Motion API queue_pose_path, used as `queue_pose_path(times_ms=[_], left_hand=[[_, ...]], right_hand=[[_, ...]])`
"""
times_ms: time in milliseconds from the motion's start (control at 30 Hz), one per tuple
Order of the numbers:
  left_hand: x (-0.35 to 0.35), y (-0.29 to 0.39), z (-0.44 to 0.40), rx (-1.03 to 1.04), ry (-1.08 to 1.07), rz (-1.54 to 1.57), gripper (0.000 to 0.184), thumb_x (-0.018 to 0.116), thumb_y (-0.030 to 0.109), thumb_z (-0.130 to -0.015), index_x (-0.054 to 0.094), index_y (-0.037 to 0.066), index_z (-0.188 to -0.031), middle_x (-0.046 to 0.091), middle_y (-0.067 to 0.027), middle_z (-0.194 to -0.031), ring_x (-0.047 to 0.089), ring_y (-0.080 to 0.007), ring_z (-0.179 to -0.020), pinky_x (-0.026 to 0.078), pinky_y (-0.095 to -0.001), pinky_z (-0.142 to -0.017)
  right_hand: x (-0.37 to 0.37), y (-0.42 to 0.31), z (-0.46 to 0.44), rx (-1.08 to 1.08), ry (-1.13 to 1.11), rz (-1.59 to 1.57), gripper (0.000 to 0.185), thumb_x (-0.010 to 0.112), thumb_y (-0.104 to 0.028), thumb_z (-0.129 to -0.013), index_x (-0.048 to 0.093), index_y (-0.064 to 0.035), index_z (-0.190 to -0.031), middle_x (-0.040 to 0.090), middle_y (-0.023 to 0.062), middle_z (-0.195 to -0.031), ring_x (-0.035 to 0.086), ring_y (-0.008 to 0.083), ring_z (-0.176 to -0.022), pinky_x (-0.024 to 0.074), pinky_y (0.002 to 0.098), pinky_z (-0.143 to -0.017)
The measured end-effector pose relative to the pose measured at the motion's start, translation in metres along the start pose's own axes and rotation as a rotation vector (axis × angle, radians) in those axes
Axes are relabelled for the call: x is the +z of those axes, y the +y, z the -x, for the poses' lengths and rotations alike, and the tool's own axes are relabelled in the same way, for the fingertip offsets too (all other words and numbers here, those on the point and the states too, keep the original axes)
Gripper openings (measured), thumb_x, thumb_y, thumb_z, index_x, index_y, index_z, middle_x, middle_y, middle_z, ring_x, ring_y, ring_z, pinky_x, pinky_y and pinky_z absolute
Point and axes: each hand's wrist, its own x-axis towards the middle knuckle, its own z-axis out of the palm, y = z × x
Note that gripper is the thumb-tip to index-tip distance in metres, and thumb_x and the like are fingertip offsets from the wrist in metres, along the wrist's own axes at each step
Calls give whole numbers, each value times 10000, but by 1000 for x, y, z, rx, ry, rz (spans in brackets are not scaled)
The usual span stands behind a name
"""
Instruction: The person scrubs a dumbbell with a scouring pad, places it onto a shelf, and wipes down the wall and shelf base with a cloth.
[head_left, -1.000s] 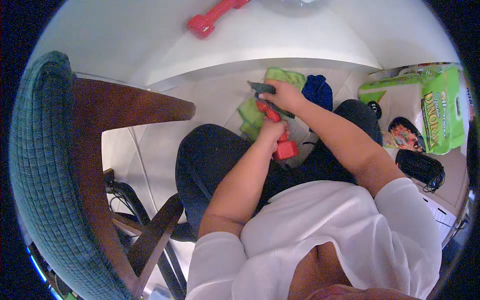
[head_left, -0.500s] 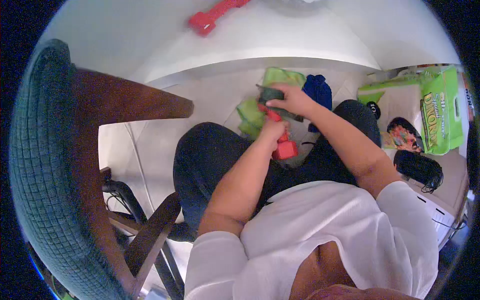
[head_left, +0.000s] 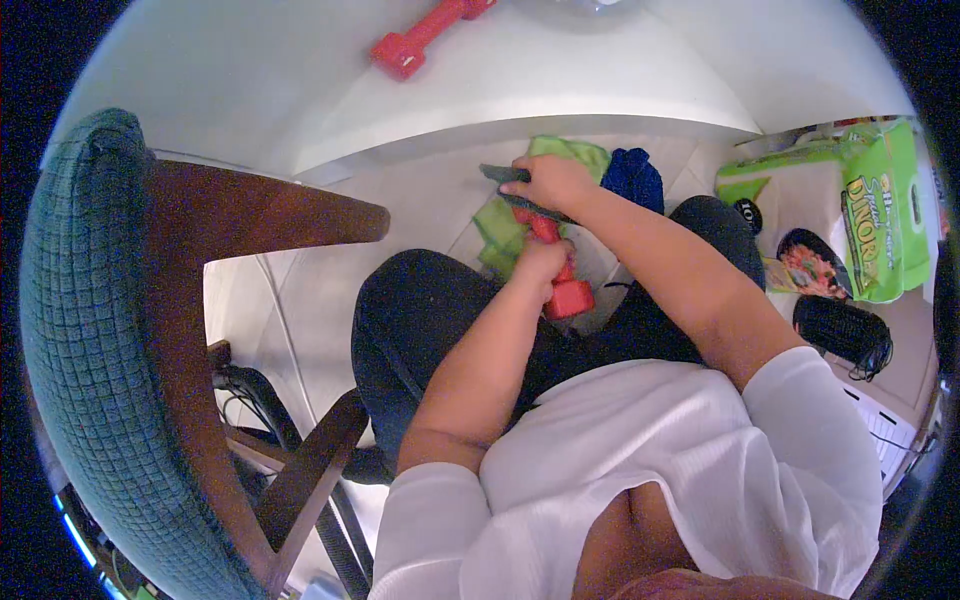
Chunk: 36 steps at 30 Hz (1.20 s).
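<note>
A red dumbbell (head_left: 571, 299) is gripped round its handle by my left hand (head_left: 544, 264), between my knees. Its near head shows below my fingers, while its far end is partly covered. My right hand (head_left: 556, 186) pinches a dark grey-green cloth (head_left: 506, 174) at that far end; the cloth has a fold hanging over the dumbbell. Beneath both hands, a light green cloth (head_left: 503, 224) lies spread on the floor. Beside my right wrist is a crumpled dark blue cloth (head_left: 634, 178).
A second red dumbbell (head_left: 400, 55) lies on the white surface ahead. On the left stands a chair with a teal padded cover (head_left: 110, 330) and wooden legs (head_left: 290, 207). To the right are a green rice bag (head_left: 880, 215) and a black device with a cable (head_left: 842, 333).
My right hand has shifted slightly up and left, and the dark cloth in it now spreads out more to the left. My left hand stays on the dumbbell.
</note>
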Motion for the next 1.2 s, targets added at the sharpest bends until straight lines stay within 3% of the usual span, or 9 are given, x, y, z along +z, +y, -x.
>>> queue_pose_path(times_ms=[167,267,367,500,700,900,1000,1067,1200], left_hand=[[3,13,19,-6,-16,1,211,541,-24,-633,437,54,-798,501,-64,-623,474,-173,-444,384,-309,-385],[3,16,22,-21,-14,22,221,543,-20,-630,430,53,-806,497,-64,-624,473,-170,-440,384,-300,-375],[8,14,23,65,40,-10,246,539,-18,-630,433,46,-843,503,-70,-646,480,-172,-457,390,-296,-382],[-1,4,13,68,27,-46,304,536,-17,-628,436,37,-911,513,-75,-678,493,-180,-491,397,-300,-405],[-7,-6,-3,2,-14,-58,341,536,-17,-629,417,48,-942,507,-72,-672,498,-188,-504,392,-313,-414],[1,2,3,-41,10,-104,330,527,-39,-635,381,55,-915,493,-82,-676,493,-183,-498,401,-317,-400],[2,8,10,-86,-19,26,361,535,-35,-640,364,51,-947,493,-82,-695,492,-183,-498,413,-314,-410],[0,1,6,0,-19,-18,389,535,-33,-644,346,53,-973,491,-83,-698,493,-184,-499,414,-313,-413],[-3,4,8,-19,15,-92,393,535,-32,-646,350,52,-983,494,-84,-715,497,-185,-507,413,-306,-416]], right_hand=[[10,70,-14,138,271,-172,457,539,-479,-726,585,-70,-923,598,155,-782,582,281,-726,448,370,-671],[-14,62,10,86,35,-477,387,604,-369,-728,583,-27,-908,597,125,-776,559,225,-694,438,317,-690],[4,46,22,-312,150,-212,386,604,-354,-719,565,-58,-963,575,129,-922,557,249,-832,442,326,-709],[7,13,21,-155,-40,12,344,481,-418,-768,545,-135,-952,583,138,-879,555,330,-815,445,426,-688],[5,-3,-8,-27,-37,152,304,513,-390,-757,561,-148,-936,588,128,-789,563,323,-740,453,402,-631],[-9,61,-9,153,103,-391,427,585,-416,-727,568,-74,-984,606,135,-841,587,210,-753,452,329,-695],[-1,55,22,96,-5,-509,456,631,-393,-702,568,-44,-988,604,108,-832,559,160,-770,436,295,-719],[15,46,29,-114,20,-431,432,637,-360,-704,565,-54,-1001,600,114,-882,562,189,-822,424,289,-752],[6,21,25,60,-44,-297,450,565,-407,-742,547,-55,-1021,591,149,-902,568,265,-828,430,313,-743]])
